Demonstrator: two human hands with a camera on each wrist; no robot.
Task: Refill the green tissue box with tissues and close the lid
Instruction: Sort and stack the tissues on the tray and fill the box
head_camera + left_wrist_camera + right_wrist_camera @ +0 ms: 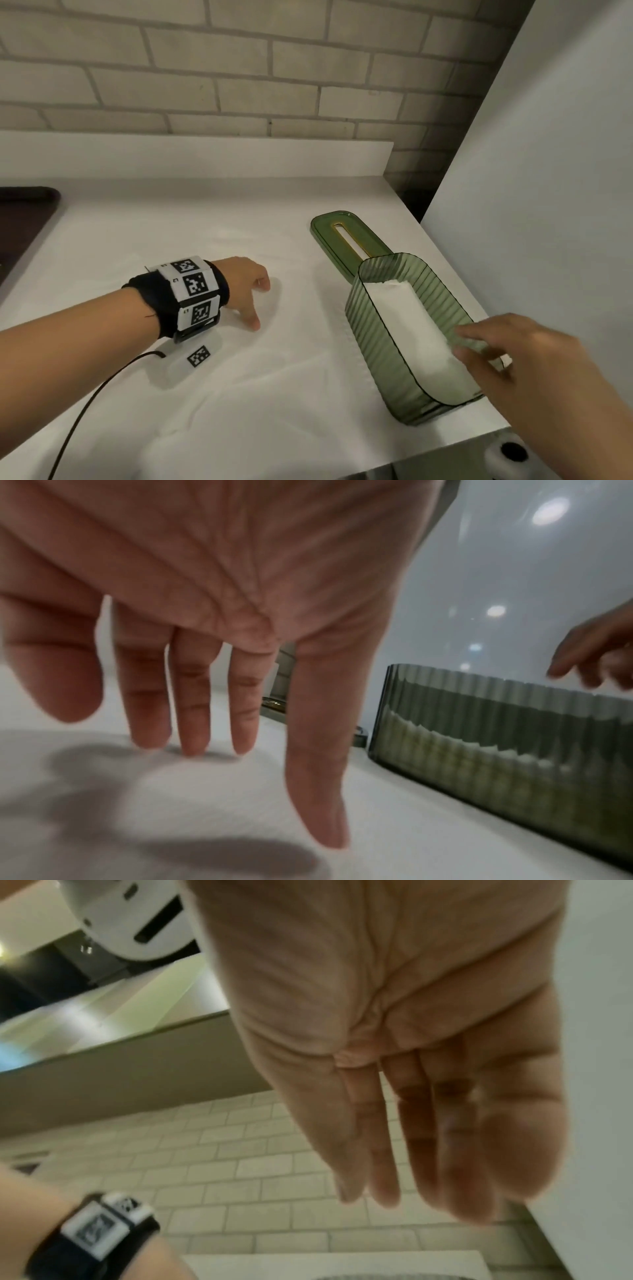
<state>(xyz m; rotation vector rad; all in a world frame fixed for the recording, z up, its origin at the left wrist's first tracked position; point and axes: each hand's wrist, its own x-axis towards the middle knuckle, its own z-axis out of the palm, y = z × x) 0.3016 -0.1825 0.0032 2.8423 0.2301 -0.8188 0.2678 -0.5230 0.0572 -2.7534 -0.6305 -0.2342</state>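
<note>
The green ribbed tissue box (376, 359) stands open on the right side of the white counter (274, 394), with a stack of white tissues (411, 335) inside. Its green lid (329, 236), slot facing up, lies flat just behind the box's far end. My right hand (479, 346) hovers over the box's near right end with fingers straight, holding nothing. My left hand (255, 301) rests its fingertips on the counter left of the box, empty. In the left wrist view the box (514, 737) sits to the right of my left hand (192, 723). The right wrist view shows my right hand (411, 1150) flat and empty.
A tall white panel (548, 171) rises right beside the box. A brick wall (205, 85) and a white upstand close the back. A dark tray (20, 222) sits at the far left. A black cable (85, 411) trails from my left wrist. The counter's front edge runs near the box.
</note>
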